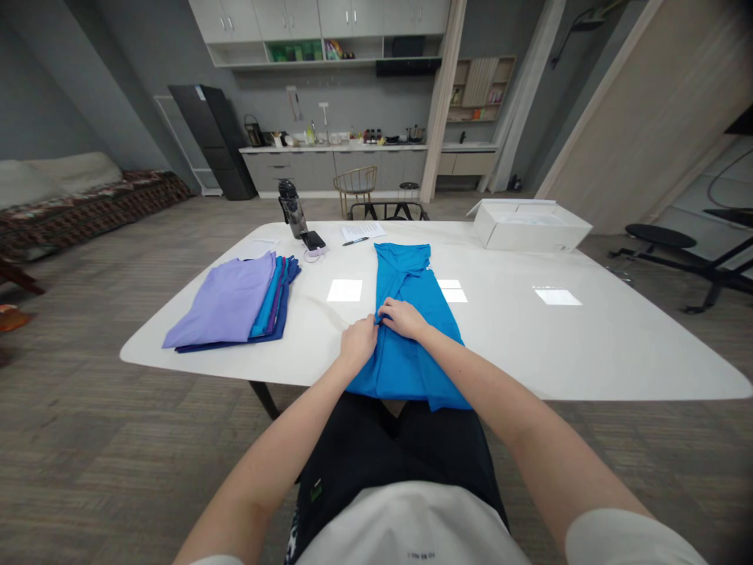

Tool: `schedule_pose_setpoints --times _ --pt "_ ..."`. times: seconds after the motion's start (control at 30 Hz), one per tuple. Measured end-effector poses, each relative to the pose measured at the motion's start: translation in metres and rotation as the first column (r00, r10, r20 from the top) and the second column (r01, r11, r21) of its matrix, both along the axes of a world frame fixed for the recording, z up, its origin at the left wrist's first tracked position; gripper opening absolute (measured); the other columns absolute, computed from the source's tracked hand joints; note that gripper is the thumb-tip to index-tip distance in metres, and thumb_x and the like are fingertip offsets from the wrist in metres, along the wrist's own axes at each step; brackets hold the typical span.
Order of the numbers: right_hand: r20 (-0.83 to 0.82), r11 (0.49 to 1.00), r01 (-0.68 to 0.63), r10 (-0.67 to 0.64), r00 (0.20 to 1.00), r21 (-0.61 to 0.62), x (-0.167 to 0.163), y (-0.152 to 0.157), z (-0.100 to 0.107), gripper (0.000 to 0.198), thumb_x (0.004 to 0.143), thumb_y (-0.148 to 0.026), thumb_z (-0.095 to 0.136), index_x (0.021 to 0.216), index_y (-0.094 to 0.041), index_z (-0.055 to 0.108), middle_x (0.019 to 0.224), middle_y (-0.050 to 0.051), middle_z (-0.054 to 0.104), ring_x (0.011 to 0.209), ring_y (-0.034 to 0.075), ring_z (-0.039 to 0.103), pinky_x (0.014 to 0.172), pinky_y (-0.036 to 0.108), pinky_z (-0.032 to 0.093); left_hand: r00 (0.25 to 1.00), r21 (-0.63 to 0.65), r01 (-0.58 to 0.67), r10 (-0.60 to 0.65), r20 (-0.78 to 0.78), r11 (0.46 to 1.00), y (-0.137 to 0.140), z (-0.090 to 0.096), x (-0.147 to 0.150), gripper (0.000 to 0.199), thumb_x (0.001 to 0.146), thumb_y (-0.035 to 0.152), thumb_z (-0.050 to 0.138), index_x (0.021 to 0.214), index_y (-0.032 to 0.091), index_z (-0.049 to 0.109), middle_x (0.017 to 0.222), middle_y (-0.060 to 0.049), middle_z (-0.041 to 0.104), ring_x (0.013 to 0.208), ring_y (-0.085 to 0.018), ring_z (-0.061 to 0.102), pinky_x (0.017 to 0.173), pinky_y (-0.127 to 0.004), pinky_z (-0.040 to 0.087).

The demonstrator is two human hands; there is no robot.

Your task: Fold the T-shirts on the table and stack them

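Observation:
A bright blue garment (420, 357), which looks like a partly folded T-shirt, lies lengthwise on the white table in front of me. Its near end reaches the table's front edge, and creases run across its upper part. My left hand (359, 339) grips the left edge of the cloth, fingers closed on it. Just to the right, my right hand (402, 318) pinches the same edge from above. The fingertips of both hands almost meet there. Left of the hands sits a stack of folded garments (227, 298), lilac on top with blue and purple layers beneath.
On the white table (500, 337), a dark water bottle (292, 210), a black phone-like object (314, 240), a pen (355, 241) and a paper sheet (370, 231) lie toward the back. An open white box (529, 226) stands at the back right. A chair (388, 210) is behind the table.

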State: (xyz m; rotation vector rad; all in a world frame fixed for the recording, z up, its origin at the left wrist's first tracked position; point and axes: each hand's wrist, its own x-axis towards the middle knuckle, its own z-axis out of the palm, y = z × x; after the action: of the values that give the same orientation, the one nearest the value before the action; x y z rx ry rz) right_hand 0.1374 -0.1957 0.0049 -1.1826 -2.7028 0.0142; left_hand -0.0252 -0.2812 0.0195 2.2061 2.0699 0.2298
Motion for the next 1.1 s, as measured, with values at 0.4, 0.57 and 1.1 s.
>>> schedule_pose_setpoints --times 0.4,0.57,1.1 --pt "0.012 0.973 0.194 -0.197 0.980 0.122 0.059 -0.048 0.000 0.018 0.099 -0.025 0.057 0.114 -0.020 0.067 0.116 0.011 0.064 0.101 0.024 0.061 0.079 0.032 0.041 0.993 0.025 0.113 -0.112 -0.040 0.993 -0.079 0.013 0.025 0.022 0.101 0.027 0.045 0.115 0.022 0.062 0.103 -0.010 0.072 0.093 -0.028 0.071 0.080 -0.037 0.051" --pt "-0.002 0.990 -0.006 0.007 1.000 0.144 0.069 -0.090 0.003 0.023 0.099 -0.025 0.057 0.120 -0.021 0.068 0.120 0.010 0.063 0.104 0.023 0.058 0.085 0.034 0.039 0.974 0.080 0.226 -0.226 -0.010 0.971 -0.101 0.010 0.056 0.024 0.102 0.021 0.041 0.116 0.022 0.060 0.111 -0.009 0.067 0.089 -0.024 0.070 0.074 -0.034 0.052" --pt "-0.119 1.000 0.010 -0.007 0.993 0.025 0.127 -0.145 -0.016 0.025 0.104 -0.030 0.051 0.119 -0.024 0.070 0.113 0.009 0.064 0.100 0.021 0.059 0.086 0.032 0.044 0.919 0.176 0.363 -0.383 0.098 0.915 -0.118 -0.031 0.079 0.020 0.098 0.017 0.051 0.114 0.024 0.061 0.110 -0.005 0.066 0.106 -0.023 0.060 0.094 -0.038 0.046"
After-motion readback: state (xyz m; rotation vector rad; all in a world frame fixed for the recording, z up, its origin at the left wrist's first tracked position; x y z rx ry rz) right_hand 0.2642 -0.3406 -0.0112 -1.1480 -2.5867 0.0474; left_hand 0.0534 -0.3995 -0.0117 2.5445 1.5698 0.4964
